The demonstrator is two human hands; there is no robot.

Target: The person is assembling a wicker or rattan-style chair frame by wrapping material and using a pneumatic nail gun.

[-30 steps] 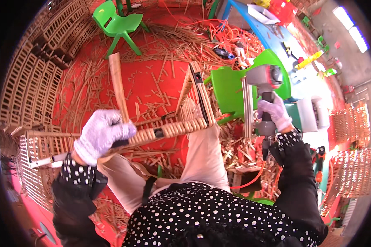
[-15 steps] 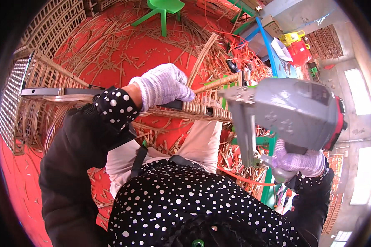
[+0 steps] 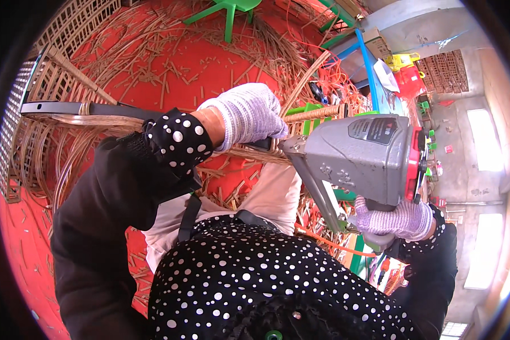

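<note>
My left hand (image 3: 246, 113), in a white and lilac knit glove, is closed around a dark flat frame bar (image 3: 90, 110) of a woven rattan-look piece. Bundled tan strands (image 3: 96, 120) run along that bar. From near my left fingers a loose tan strip (image 3: 306, 79) sticks up and away. My right hand (image 3: 394, 218), gloved alike, wraps the handle of a grey nail gun (image 3: 351, 150). The gun's nose sits at the bar, just right of my left fingers; whether it touches is hard to tell. A woven lattice panel (image 3: 51, 85) stands at the left.
Cut strips litter the red floor (image 3: 190, 73). A green plastic stool (image 3: 229, 14) stands at the far side. An orange hose (image 3: 337, 245) runs below the nail gun. To the far right are a blue-edged table (image 3: 371, 68) and red (image 3: 409, 82) and yellow (image 3: 402, 59) containers.
My right hand has brought the nail gun left, its nose now close beside my left hand at the bar. My left hand has shifted slightly right, still gripping the bar.
</note>
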